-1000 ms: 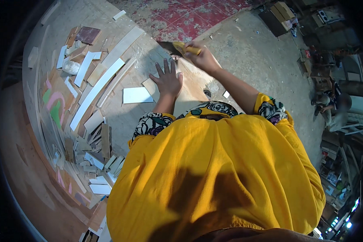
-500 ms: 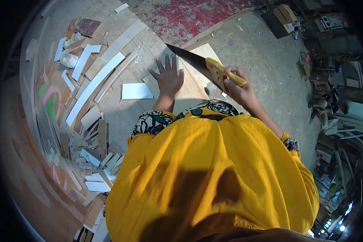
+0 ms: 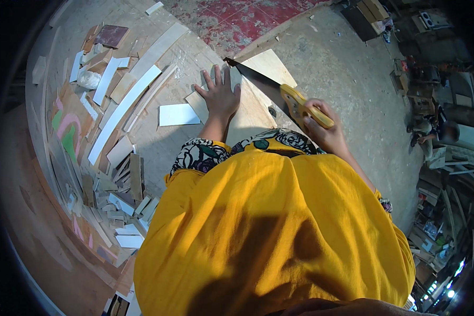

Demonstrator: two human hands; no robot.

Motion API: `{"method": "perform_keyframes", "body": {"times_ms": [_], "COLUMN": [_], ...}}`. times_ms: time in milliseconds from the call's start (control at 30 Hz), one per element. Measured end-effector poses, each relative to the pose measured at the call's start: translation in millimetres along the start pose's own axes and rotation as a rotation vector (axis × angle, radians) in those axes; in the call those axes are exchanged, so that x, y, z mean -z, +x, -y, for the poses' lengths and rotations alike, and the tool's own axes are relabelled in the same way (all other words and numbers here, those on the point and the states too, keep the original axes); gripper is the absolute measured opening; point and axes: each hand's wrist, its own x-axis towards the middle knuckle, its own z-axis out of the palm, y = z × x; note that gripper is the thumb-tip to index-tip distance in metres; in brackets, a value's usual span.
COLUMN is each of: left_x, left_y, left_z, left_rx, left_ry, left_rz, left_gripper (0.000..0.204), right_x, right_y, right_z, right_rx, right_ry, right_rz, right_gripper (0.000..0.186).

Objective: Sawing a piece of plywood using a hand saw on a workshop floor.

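My right hand [image 3: 324, 126] is wrapped round the yellow handle of a hand saw [image 3: 295, 100]. The saw's dark blade slants away to the upper left, across a pale wooden board [image 3: 271, 68], with its tip just beyond my left fingertips. Flat on the near part of that board lies my left hand [image 3: 221, 97], fingers spread, holding nothing. Part of the board is hidden under my left hand and the blade. Left of my left wrist is a small white rectangular piece [image 3: 179, 115].
Long white strips [image 3: 124, 113], wood offcuts [image 3: 124, 171] and a clear crumpled bag [image 3: 89, 79] lie on the left. Red tiles [image 3: 247, 21] are at the far side. To the right, past the concrete floor [image 3: 363, 105], a person [image 3: 432, 129] sits near cluttered furniture.
My right hand has drawn the saw back toward the lower right, so its tip is now nearer my left fingertips. My left hand stays spread on the board.
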Motion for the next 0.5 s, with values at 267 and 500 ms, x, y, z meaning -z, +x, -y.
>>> {"method": "perform_keyframes", "body": {"times_ms": [267, 500], "left_x": [-8.2, 3.7], "left_y": [-0.9, 3.7], "left_z": [1.3, -3.5], "left_rx": [-0.01, 0.015], "left_ry": [-0.052, -0.021], "left_rz": [-0.06, 0.031], "left_gripper": [0.064, 0.067], "right_x": [-18.1, -27.1], "right_y": [43.5, 83.6], "right_z": [7.5, 19.1], "right_rx": [-0.176, -0.113], "right_ry": [0.064, -0.065], "right_rz": [0.088, 0.076], "right_gripper": [0.02, 0.023]}}
